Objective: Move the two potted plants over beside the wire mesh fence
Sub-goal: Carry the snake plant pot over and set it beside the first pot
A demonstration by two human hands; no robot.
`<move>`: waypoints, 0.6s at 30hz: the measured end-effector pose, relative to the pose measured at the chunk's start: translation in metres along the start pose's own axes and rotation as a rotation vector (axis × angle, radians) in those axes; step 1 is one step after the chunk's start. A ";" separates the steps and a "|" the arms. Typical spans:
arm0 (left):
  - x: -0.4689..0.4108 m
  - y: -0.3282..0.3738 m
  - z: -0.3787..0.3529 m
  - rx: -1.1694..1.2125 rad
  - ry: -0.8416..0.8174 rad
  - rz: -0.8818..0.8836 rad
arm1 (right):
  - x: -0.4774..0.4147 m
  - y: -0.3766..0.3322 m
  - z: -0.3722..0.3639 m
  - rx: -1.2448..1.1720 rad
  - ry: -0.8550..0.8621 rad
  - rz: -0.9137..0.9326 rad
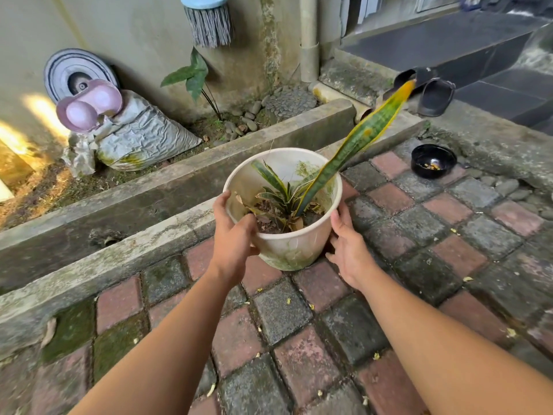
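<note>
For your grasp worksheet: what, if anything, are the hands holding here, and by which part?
The white pot. The left hand grips its rim, thumb inside. The right hand lies open against its right side wall, below the rim.

One white pot (294, 244) stands on the paving, holding one snake plant (302, 190) with a single tall leaf (359, 139) above a cluster of short ones. Two bare hands, the left hand (232, 235) and right hand (348, 250), flank the pot. Beyond the pot: one black bowl (433, 160) to its right, two dark sandals (435, 97) further back, one grey sack (140, 136), one pink two-cup holder (89, 106), one round disc (76, 73), one brush head (208, 20).
</note>
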State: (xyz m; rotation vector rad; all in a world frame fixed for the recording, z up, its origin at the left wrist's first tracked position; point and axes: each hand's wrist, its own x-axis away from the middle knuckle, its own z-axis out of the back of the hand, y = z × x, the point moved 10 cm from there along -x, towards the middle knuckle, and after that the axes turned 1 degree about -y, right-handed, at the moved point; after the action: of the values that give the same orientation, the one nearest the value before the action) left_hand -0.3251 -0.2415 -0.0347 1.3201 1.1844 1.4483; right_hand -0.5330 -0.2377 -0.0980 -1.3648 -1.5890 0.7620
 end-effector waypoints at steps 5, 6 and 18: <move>-0.009 -0.005 0.006 -0.008 -0.132 -0.015 | 0.005 0.017 0.013 0.071 0.011 0.011; -0.006 -0.007 0.003 0.010 -0.181 -0.020 | 0.006 0.019 0.016 0.085 0.015 0.009; 0.024 0.045 -0.010 -0.067 -0.304 -0.124 | 0.042 -0.050 -0.010 0.264 0.107 0.188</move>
State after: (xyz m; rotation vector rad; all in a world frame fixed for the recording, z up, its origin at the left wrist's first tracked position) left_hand -0.3373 -0.2289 0.0148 1.3404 0.9900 1.1417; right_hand -0.5461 -0.2084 -0.0403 -1.3466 -1.2404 0.9589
